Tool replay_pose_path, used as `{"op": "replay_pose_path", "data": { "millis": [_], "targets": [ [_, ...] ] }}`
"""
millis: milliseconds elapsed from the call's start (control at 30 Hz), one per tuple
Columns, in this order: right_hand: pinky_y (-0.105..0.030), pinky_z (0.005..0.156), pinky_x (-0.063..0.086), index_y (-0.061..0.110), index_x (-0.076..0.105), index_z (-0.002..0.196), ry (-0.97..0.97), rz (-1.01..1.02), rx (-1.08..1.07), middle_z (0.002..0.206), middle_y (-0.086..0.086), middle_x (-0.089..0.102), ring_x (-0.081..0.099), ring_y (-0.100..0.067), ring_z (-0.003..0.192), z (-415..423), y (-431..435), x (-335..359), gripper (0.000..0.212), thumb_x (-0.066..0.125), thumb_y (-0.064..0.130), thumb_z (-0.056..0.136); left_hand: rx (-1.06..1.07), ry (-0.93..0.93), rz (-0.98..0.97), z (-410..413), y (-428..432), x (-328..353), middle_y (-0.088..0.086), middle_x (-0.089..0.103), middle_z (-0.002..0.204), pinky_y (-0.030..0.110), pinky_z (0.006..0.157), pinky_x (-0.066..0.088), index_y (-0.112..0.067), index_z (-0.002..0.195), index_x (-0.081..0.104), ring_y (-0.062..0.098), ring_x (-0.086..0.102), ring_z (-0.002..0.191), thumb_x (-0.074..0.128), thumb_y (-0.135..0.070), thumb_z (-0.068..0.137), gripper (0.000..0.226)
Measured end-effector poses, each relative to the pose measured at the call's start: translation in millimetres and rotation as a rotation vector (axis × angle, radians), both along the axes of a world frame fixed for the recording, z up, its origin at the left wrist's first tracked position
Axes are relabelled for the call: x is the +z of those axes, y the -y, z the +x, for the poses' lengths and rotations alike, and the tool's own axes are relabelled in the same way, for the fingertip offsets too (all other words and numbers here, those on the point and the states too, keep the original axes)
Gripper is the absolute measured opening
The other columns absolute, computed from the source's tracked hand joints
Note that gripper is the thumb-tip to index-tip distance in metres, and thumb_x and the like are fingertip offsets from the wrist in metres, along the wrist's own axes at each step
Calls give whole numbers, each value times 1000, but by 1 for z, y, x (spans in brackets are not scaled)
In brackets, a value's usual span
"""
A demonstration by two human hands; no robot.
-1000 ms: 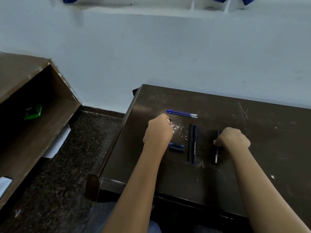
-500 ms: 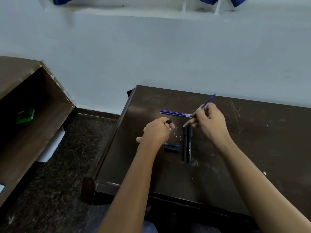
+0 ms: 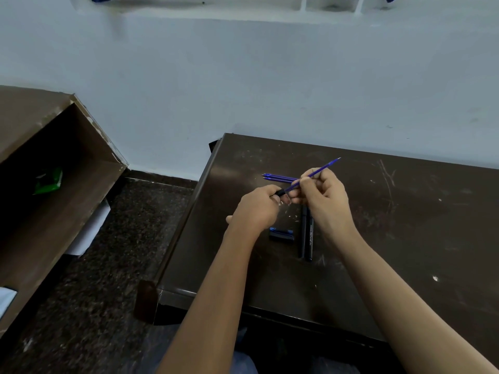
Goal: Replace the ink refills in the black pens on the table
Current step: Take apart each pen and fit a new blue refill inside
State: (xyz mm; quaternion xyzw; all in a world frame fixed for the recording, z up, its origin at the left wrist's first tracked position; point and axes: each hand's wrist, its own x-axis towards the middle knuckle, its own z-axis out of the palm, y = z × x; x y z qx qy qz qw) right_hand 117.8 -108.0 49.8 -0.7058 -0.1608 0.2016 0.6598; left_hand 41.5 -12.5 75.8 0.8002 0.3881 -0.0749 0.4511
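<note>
Blue refill (image 3: 328, 165) slants up from my right grip (image 3: 324, 198), pinched in its fingers. My left grip (image 3: 256, 209) curls round a black pen barrel (image 3: 280, 193) at its lower end.

The desk (image 3: 405, 211) is dark brown, scuffed with pale scratches and white flecks; the raised refill (image 3: 332, 163) is violet-blue, as are the spare refills (image 3: 278, 177); the pen barrel (image 3: 280, 192) shows black; the two pens (image 3: 310, 238) are black with white lettering; the cap (image 3: 280, 236) is black, touched with blue; the wall (image 3: 243, 76) is pale bluish white; the floor (image 3: 108, 265) is dark speckled stone; the shelf (image 3: 40, 125) is brown, the packet (image 3: 48, 182) in it green.
</note>
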Motion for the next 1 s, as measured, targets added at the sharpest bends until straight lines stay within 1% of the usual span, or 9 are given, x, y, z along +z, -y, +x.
{"op": "replay_pose_path", "data": {
  "millis": [67,167,267,333,467,600,833,933,1000],
  "targets": [
    [-30,73,56,9,64,95,57,-115,62,80,-5,70,68,-18,77,-4,-2,-6,9,57,11,89,6,22,-3,-1,1,-2,5,62,108,55,104,36,-28,109,60,25,55,105,38,-13,95,30],
    [-31,75,54,15,67,92,123,-276,132,84,0,69,64,-14,80,-5,-3,-19,8,63,19,86,73,41,44,-2,-2,-3,-1,58,94,53,100,40,-28,96,58,19,54,91,36,-19,98,23],
    [-36,86,52,14,65,103,337,-596,228,99,-4,68,62,-19,93,-5,0,-36,17,63,18,87,146,95,64,-4,-5,-2,-9,53,80,49,96,43,-29,86,57,8,50,73,33,-20,99,29],
    [-37,92,49,14,61,114,531,-770,361,113,-6,64,57,-21,106,-10,1,-50,27,61,17,88,151,116,49,-5,-5,-1,-6,57,84,47,95,45,-27,88,58,4,47,69,32,-18,99,30],
    [-34,89,47,20,55,126,759,-962,491,120,-4,58,49,-21,110,-25,-5,-68,33,54,19,92,137,133,33,-5,-3,1,-11,52,79,54,101,39,-28,86,57,3,47,70,32,-18,100,30],
    [-33,89,46,18,56,122,729,-959,472,119,-4,57,49,-22,110,-28,-8,-73,32,57,17,90,109,134,23,-6,-3,3,-8,54,85,55,101,39,-27,89,58,6,47,73,32,-19,100,29],
    [-37,89,53,22,66,108,472,-797,329,110,-1,65,61,-19,103,-13,-3,-53,24,64,15,85,93,120,38,-6,-4,1,-7,55,87,54,99,41,-29,87,57,12,50,78,32,-20,100,29],
    [-6,71,47,25,71,98,359,-559,153,84,16,66,62,5,81,-5,4,-36,17,64,15,85,75,124,38,-5,-4,1,-8,54,83,56,101,39,-30,88,58,12,49,79,33,-19,99,29],
    [-2,64,42,30,72,91,249,-392,65,82,18,67,59,13,75,-1,8,-21,16,67,17,84,53,127,50,-5,-4,0,-12,52,79,57,101,39,-32,87,57,7,48,74,33,-20,99,30]
  ]
}}
